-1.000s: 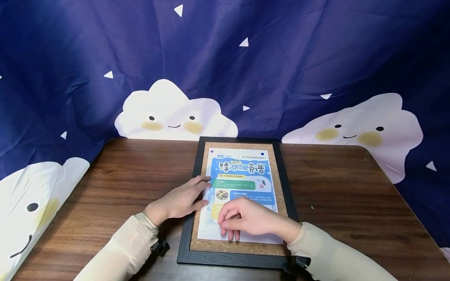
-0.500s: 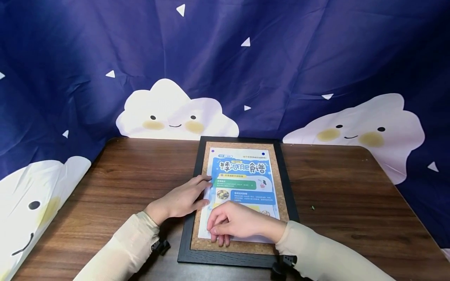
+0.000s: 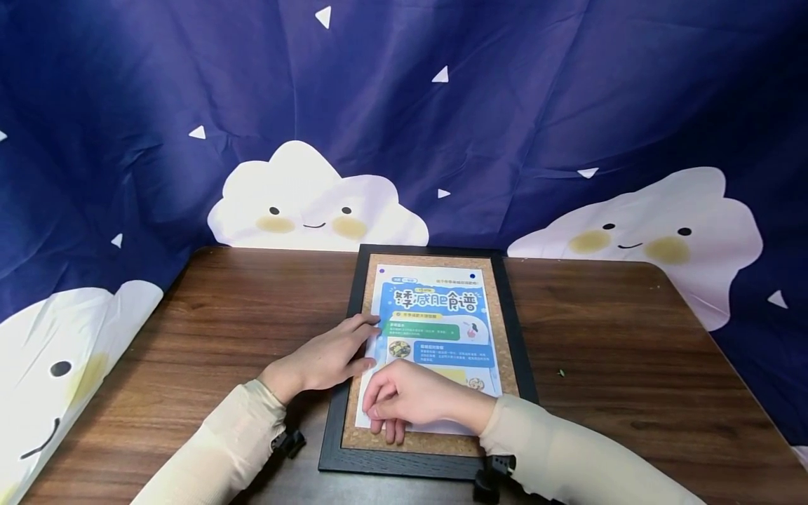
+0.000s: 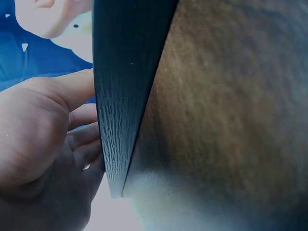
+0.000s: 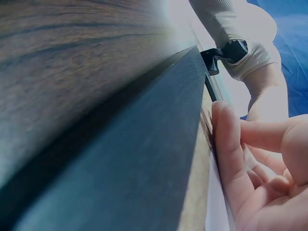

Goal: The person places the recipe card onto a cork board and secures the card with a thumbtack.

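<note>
A printed poster [image 3: 435,354] with blue, green and yellow panels lies on a cork board [image 3: 435,443] in a black frame [image 3: 369,459]. My left hand [image 3: 322,358] rests across the frame's left side, fingers extended onto the poster's edge; in the left wrist view this hand [image 4: 38,130] shows beside the frame's side. My right hand [image 3: 416,396] is low over the poster's bottom left corner, thumb and forefinger tips together, the other fingers bent down toward the cork. In the right wrist view the right hand [image 5: 260,163] shows its fingertips meeting; I cannot tell whether something small is between them.
A purple pin [image 3: 381,271] and a dark blue pin [image 3: 472,276] sit at the poster's top corners. A small green bit [image 3: 560,373] lies on the wooden table [image 3: 606,337] to the right. Behind the table hangs a blue curtain [image 3: 480,126] with clouds.
My right hand has slid left and slightly down across the lower poster to its bottom left corner. The left hand has stayed on the frame's left side.
</note>
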The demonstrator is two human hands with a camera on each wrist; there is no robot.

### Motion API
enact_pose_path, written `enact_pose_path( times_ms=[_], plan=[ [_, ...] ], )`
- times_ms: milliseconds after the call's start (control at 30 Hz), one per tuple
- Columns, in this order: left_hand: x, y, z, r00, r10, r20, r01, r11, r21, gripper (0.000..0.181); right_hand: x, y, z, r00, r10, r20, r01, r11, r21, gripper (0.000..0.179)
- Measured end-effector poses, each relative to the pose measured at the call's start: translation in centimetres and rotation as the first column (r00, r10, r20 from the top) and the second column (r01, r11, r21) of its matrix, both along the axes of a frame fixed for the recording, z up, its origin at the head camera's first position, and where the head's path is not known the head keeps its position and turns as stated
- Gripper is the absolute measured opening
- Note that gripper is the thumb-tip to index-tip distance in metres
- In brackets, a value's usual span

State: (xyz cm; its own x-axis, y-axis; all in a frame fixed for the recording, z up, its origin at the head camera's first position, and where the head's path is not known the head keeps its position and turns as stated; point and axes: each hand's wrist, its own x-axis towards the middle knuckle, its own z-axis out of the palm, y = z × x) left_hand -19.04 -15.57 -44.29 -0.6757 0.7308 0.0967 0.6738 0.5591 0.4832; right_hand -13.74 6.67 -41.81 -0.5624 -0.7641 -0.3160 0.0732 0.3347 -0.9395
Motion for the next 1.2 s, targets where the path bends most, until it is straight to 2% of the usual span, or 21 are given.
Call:
enact_pose_path(
  times_ms=[33, 67, 167, 200, 267, 300, 367, 433, 533, 600, 733, 933, 1033, 1167, 1200],
  plan=[
    [0.0, 0.0, -0.1, 1.000, -0.005, 0.000, 0.005, 1.000, 0.009, 0.049, 0.0, -0.1, 0.1, 1.000, -0.008, 0.008, 0.008, 1.000, 0.006, 0.011],
    [-0.3, -0.2, -0.7, 1.000, -0.019, -0.023, 0.020, 1.000, 0.019, 0.049, 0.0, -0.2, 0.1, 1.000, -0.016, 0.014, 0.016, 1.000, 0.012, 0.011],
    [-0.3, -0.2, -0.6, 0.999, -0.028, -0.028, 0.029, 0.999, 0.034, 0.049, 0.0, -0.4, 0.4, 0.999, -0.033, 0.032, 0.032, 0.999, 0.031, 0.012],
    [0.1, 0.0, 0.3, 1.000, -0.012, -0.009, 0.012, 1.000, 0.024, 0.046, 0.0, -0.5, 0.5, 0.998, -0.039, 0.040, 0.038, 0.999, 0.036, 0.012],
    [0.0, 0.0, 0.1, 1.000, -0.011, -0.008, 0.012, 1.000, 0.027, 0.046, 0.0, -0.7, 0.5, 0.997, -0.053, 0.061, 0.051, 0.998, 0.044, 0.013],
    [0.2, 0.1, 0.6, 1.000, -0.003, 0.014, 0.003, 1.000, 0.027, 0.047, 0.0, -0.7, 0.6, 0.996, -0.061, 0.072, 0.057, 0.997, 0.049, 0.013],
    [-0.5, -0.1, -0.7, 1.000, -0.014, -0.023, 0.014, 1.000, 0.023, 0.046, 0.0, -0.9, 0.6, 0.992, -0.081, 0.097, 0.075, 0.995, 0.065, 0.014],
    [-1.0, -0.2, -1.6, 0.999, -0.020, -0.033, 0.021, 0.999, 0.029, 0.048, -0.1, -1.1, 0.7, 0.989, -0.101, 0.112, 0.091, 0.992, 0.086, 0.014],
    [-1.9, -0.6, -3.5, 0.998, -0.019, -0.066, 0.021, 0.999, 0.030, 0.050, -0.1, -1.3, 0.9, 0.986, -0.125, 0.109, 0.112, 0.986, 0.124, 0.014],
    [-2.0, -0.6, -4.0, 0.998, -0.006, -0.058, 0.007, 1.000, 0.028, 0.051, -0.2, -1.5, 1.0, 0.986, -0.136, 0.096, 0.121, 0.982, 0.147, 0.014],
    [-2.5, -0.9, -5.4, 0.996, -0.009, -0.085, 0.010, 1.000, 0.017, 0.050, -0.4, -1.6, 1.1, 0.987, -0.143, 0.073, 0.127, 0.973, 0.191, 0.012],
    [-2.1, -0.9, -4.6, 0.995, -0.027, -0.096, 0.032, 0.998, 0.047, 0.049, -1.0, -1.6, 1.0, 0.988, -0.113, 0.107, 0.087, 0.971, 0.223, 0.011],
    [-1.0, -0.5, -2.1, 0.998, -0.024, -0.065, 0.026, 0.999, 0.038, 0.046, -1.4, -1.5, 0.9, 0.988, -0.087, 0.129, 0.057, 0.974, 0.221, 0.011],
    [-1.7, -0.6, -3.2, 0.996, -0.027, -0.085, 0.026, 1.000, -0.004, 0.046, -1.8, -1.5, 1.0, 0.989, -0.056, 0.135, 0.023, 0.971, 0.237, 0.011],
    [-2.2, -0.8, -4.2, 0.993, -0.030, -0.111, 0.029, 1.000, -0.008, 0.046, -1.9, -1.6, 1.1, 0.990, -0.053, 0.134, 0.019, 0.970, 0.243, 0.011]
  ],
)
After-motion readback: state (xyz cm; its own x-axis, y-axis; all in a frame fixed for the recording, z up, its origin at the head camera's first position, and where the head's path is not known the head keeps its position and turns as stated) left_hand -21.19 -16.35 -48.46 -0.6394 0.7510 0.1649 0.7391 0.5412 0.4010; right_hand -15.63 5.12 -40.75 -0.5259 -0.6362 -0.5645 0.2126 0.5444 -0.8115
